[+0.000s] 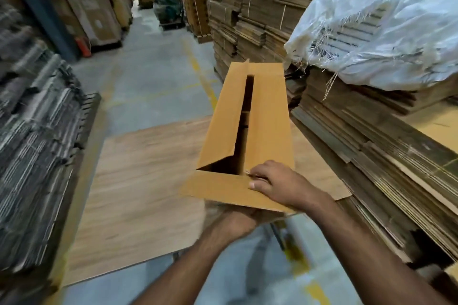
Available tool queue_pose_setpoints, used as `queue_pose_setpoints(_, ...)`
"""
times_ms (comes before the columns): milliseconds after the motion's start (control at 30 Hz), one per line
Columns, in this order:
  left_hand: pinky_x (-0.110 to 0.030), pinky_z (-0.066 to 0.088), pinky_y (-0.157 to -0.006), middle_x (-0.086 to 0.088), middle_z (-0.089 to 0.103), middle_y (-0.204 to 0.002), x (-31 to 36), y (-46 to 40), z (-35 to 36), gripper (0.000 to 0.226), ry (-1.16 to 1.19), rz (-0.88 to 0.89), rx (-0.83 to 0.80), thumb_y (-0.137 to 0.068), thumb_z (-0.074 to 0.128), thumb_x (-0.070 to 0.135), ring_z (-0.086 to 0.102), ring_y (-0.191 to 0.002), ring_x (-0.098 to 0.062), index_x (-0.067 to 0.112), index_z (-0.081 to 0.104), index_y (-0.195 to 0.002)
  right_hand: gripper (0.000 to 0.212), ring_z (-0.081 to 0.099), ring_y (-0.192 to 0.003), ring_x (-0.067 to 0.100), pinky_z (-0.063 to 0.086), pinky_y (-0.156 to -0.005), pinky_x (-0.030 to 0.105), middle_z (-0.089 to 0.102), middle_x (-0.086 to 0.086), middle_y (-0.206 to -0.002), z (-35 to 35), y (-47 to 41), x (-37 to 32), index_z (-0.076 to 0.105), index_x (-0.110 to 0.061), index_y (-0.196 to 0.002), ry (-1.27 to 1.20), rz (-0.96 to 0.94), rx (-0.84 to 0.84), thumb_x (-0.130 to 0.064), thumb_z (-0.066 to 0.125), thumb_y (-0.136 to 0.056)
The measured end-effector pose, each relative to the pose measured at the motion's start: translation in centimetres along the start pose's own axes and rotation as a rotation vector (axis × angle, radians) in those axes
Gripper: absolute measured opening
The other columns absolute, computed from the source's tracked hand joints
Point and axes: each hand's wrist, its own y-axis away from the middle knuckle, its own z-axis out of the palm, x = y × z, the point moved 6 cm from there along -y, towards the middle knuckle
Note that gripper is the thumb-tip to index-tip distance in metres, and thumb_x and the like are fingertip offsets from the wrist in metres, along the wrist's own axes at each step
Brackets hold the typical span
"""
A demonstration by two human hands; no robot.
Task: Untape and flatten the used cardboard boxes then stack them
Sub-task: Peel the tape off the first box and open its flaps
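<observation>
Head view, one frame.

Item: cardboard box (267, 116), long and narrow, held in the air at centre frame above a flat wood-grain sheet (138, 181) lying on the concrete floor (158, 62). Long axis runs from the lower centre up and slightly right, far end pointing away from the person toward the upper middle of the frame. Top flaps partly parted, leaving a dark slot along the length; near end flap folded outward and lying flat toward the person.

Right hand (275, 181): on the near end of the box, thumb pressed on the outward flap, fingers curled over the flap edge at the slot; grip grasping the box.

Left hand (238, 223): under the near end flap, blurred and mostly hidden by the cardboard; whether its grip is clenched or released cannot be told.

Surroundings: stacks of flattened cardboard (371, 146) along the right side; white woven sack (386, 32) on top of them, upper right; further bundled stacks (32, 131) down the left edge, blurred; aisle with more cartons, top centre.
</observation>
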Motion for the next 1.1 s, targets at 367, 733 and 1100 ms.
queue_pose_setpoints(367, -0.034, 0.035, -0.109, 0.003, 0.050, -0.143, 4.0, 6.3, -2.4, 0.052, -0.148, -0.070, -0.711, -0.099, 0.041, 0.053, 0.045, -0.129, -0.016, 0.022, 0.045, -0.141, 0.058, 0.036, -0.133, 0.025, 0.035, -0.105, 0.046, 0.035, 0.002, -0.146, 1.8, 1.1, -1.9, 0.033, -0.032, -0.148, 0.114, 0.059, 0.169, -0.046, 0.054, -0.096)
queue_pose_setpoints(733, -0.037, 0.044, -0.093, -0.005, 0.060, -0.115, -2.8, 3.8, -10.7, 0.025, -0.235, 0.101, 0.004, -0.095, 0.053, 0.026, 0.056, -0.110, -0.022, 0.015, 0.060, -0.116, 0.100, 0.014, -0.147, 0.042, 0.022, -0.114, 0.056, 0.007, 0.024, -0.159, 7.2, 1.9, -3.2, 0.009, -0.033, -0.151, 0.508, 0.264, 0.165, -0.042, 0.076, -0.077)
queue_pose_setpoints(1100, -0.049, 0.016, -0.119, -0.027, -0.001, -0.159, -4.0, -0.9, -11.1, 0.089, -0.812, 0.098, 0.084, -0.091, 0.054, 0.052, 0.005, -0.147, -0.041, 0.013, 0.008, -0.155, 0.092, -0.014, -0.149, 0.036, 0.001, -0.116, 0.062, -0.017, 0.016, -0.162, 1.5, -0.2, -3.5, 0.024, -0.022, -0.156, 0.607, 0.468, 0.375, -0.076, 0.044, -0.084)
